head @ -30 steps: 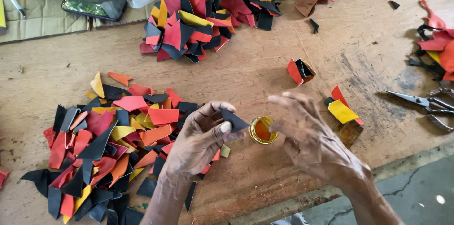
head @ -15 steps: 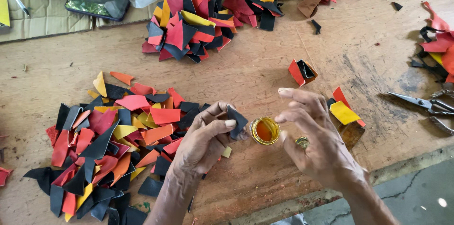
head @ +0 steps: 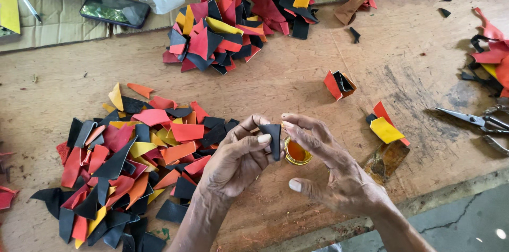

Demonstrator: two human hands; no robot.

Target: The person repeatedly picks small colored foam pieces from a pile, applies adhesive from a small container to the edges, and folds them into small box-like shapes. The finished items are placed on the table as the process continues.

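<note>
The left hand (head: 236,159) now pinches a small black leather-like offcut (head: 274,139) between thumb and fingers, holding it upright just above the small round tin of amber glue (head: 297,152) on the wooden worktop (head: 297,87). Half a second ago that same piece sat lower and tilted at the tin's left edge; it has since been raised and turned so its face meets the right hand (head: 331,170). The right hand has swung in from the right of the tin, and its loosely spread fingers grip nothing; 1 fingertip (head: 288,124) touches the top edge of the piece. A second ago that hand hovered flat over the tin, so the change reads as a finger carrying glue from tin to piece, though no smear can be made out.

Judged from this, the step in hand is coating the offcut, and the tin stays uncovered beneath both hands. Left of the hands lies the large loose heap of black, red, orange and yellow cut pieces (head: 127,162); a second heap of the same colours (head: 233,24) sits well apart at the top. Steel scissors (head: 477,120) rest untouched at the right edge
</note>
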